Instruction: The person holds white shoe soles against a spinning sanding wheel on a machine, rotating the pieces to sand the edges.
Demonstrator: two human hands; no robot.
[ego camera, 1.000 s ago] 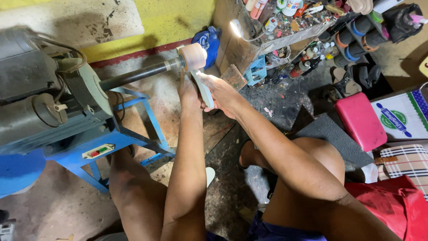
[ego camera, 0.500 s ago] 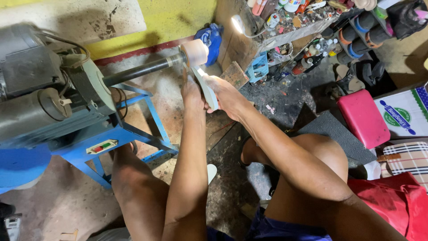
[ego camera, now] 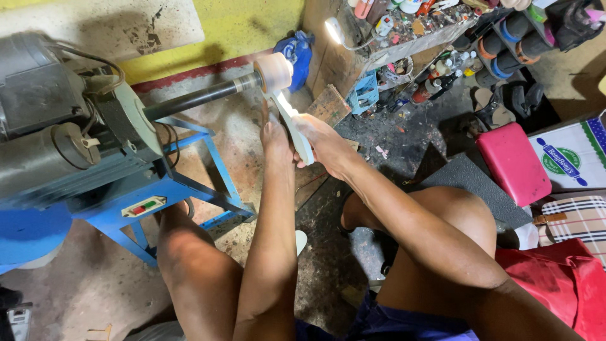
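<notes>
A grey motor unit (ego camera: 57,126) sits on a blue metal stand (ego camera: 189,196) at the left, occupying most of that side of the room. From it a dark shaft (ego camera: 196,99) runs out to the right and ends in a pale cylindrical sanding drum (ego camera: 273,71). A cluttered wooden shelf (ego camera: 404,44) of small bottles and tools stands against the yellow wall, with a small lamp (ego camera: 332,29) lit beside it. A pink box (ego camera: 512,163) lies on the floor at the right, near a red bag (ego camera: 562,290). The person is seated low, knees apart. Both hands are closed around a flat white sole-shaped piece (ego camera: 297,129): the left hand (ego camera: 276,136) grips its near side, the right hand (ego camera: 325,142) wraps its far side. The piece is held tilted, its upper end touching the underside of the drum.
</notes>
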